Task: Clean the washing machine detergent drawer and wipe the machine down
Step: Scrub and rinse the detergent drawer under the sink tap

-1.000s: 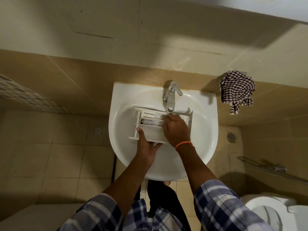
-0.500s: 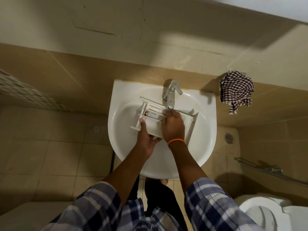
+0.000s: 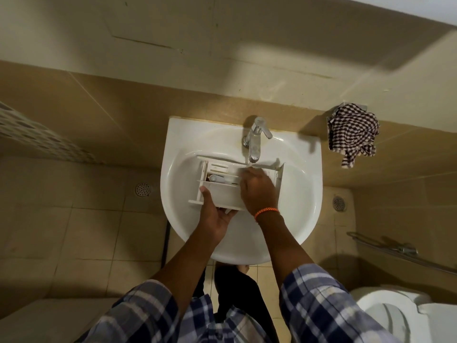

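A white plastic detergent drawer [image 3: 223,193] with several compartments lies level inside the white sink [image 3: 299,194], below the chrome tap [image 3: 256,142]. My left hand [image 3: 215,216] grips the drawer's near front panel from below, thumb on its left end. My right hand [image 3: 258,190] lies over the drawer's right half with its fingers bent down into a compartment, their tips blurred. A thin stream of water seems to fall from the tap spout onto the drawer's back edge. The washing machine is out of sight.
A checked cloth [image 3: 352,132] hangs on the wall right of the sink. A toilet [image 3: 400,315] stands at the lower right, under a metal grab rail [image 3: 400,251]. Floor drains [image 3: 142,189] lie on both sides of the sink.
The drawer was tilted with its left end up half a second ago; now it lies level again. My right hand stays on its right half, fingers moving inside.
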Motion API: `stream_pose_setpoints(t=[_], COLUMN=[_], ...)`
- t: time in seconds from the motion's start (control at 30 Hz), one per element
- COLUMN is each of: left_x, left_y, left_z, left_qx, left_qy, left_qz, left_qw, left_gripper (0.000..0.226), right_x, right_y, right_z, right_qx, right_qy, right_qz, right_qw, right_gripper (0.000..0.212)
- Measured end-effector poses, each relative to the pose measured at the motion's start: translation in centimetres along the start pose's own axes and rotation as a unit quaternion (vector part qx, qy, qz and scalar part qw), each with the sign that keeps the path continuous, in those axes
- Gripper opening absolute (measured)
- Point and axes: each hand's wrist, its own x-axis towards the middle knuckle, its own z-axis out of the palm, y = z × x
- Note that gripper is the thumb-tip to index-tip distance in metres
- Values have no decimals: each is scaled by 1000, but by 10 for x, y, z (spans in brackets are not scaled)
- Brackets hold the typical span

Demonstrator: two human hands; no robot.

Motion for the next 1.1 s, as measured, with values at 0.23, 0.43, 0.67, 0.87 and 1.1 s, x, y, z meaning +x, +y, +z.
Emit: stream_pose_setpoints(t=[0.23, 0.43, 0.67, 0.87, 1.1], left_x=[0, 1, 6, 4, 1], left_y=[3, 8, 18, 21, 11], left_z=[13, 15, 6, 14, 29], left_qx=[41, 53, 34, 42, 34], left_qy=[1, 10, 9, 26, 47], left_qz=[1, -4, 6, 13, 42], left_qw=[999, 999, 999, 999, 997], left_gripper=[75, 73, 69, 69, 59], right_x=[3, 3, 13, 18, 36], right_y=[-18, 1, -1, 4, 10], right_z=[12, 5, -2, -13, -30], right_qx=[-8, -72, -12, 219, 276], right_qy=[13, 101, -1, 7, 83], right_qz=[-51, 74, -60, 137, 249], right_qw=[999, 990, 998, 966, 925], right_gripper=[37, 36, 29, 33, 38])
